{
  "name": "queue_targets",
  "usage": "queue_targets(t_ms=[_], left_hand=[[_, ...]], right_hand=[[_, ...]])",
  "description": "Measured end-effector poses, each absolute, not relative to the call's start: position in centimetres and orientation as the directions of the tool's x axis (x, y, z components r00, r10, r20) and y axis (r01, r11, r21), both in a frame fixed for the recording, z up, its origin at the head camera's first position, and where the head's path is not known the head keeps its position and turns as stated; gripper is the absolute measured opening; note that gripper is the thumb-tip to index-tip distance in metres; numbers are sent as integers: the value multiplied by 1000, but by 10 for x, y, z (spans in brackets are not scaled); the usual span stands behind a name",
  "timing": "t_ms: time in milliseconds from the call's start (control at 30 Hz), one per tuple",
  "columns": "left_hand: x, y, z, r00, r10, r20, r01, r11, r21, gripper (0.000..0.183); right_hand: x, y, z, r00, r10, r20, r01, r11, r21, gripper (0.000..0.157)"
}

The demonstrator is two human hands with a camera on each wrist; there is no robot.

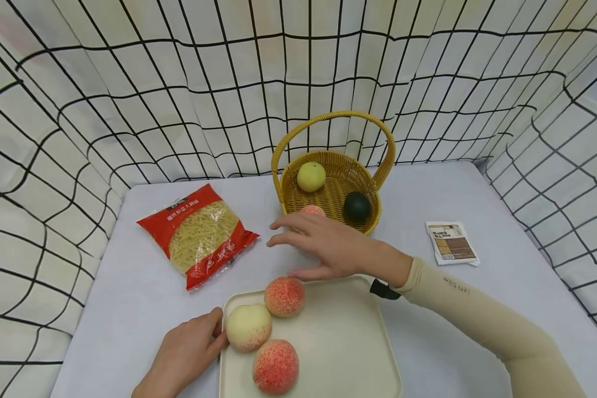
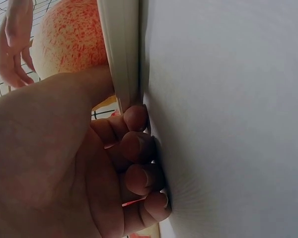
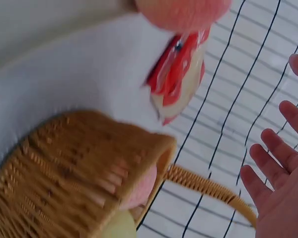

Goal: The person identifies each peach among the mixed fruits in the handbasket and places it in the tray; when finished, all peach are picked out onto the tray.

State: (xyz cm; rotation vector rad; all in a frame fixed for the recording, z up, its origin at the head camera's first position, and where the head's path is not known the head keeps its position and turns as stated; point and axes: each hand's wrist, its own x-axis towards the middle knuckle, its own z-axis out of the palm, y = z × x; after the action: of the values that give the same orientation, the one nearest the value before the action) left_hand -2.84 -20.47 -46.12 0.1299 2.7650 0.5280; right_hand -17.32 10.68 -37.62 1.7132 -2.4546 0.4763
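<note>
My left hand (image 1: pixel 185 349) grips the left rim of a cream tray (image 1: pixel 343 342), thumb over the edge and fingers curled against its outer side in the left wrist view. Three peaches lie at the tray's left: a red peach (image 1: pixel 285 297), a pale peach (image 1: pixel 249 327) beside the left thumb, and another red peach (image 1: pixel 276 367). My right hand (image 1: pixel 330 246) hovers between tray and basket, fingers spread and holding nothing. Behind it stands a wicker basket (image 1: pixel 338 160) with a partly hidden peach (image 3: pixel 139 188), a yellow-green fruit (image 1: pixel 310 177) and a dark green avocado-like fruit (image 1: pixel 357 207).
A red bag of pasta (image 1: pixel 199 236) lies on the white table (image 1: pixel 129 309) at the left. To the right is a small flat packet (image 1: pixel 453 243). The basket's tall handle (image 1: pixel 335 115) arches upward, and black netting (image 1: pixel 258 61) over white cloth surrounds the table's back and sides.
</note>
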Motion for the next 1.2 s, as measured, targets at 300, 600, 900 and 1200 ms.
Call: queue_targets(t_ms=[300, 600, 900, 1200], left_hand=[[-28, -204, -461, -949, 144, -282, 31, 929, 369, 26], [-28, -205, -462, -945, 134, -298, 14, 928, 373, 25], [-28, -205, -464, -943, 123, -310, 1, 930, 368, 25], [-28, -206, -464, -946, 123, -299, 4, 930, 369, 26]], right_hand=[[-214, 119, -371, -470, -841, 269, -880, 421, -221, 54], [-243, 130, -382, -608, -783, 132, -780, 558, -283, 52], [-251, 131, -393, -642, -767, 4, -723, 603, -337, 57], [-253, 128, -395, -634, -767, -102, -696, 623, -356, 62]])
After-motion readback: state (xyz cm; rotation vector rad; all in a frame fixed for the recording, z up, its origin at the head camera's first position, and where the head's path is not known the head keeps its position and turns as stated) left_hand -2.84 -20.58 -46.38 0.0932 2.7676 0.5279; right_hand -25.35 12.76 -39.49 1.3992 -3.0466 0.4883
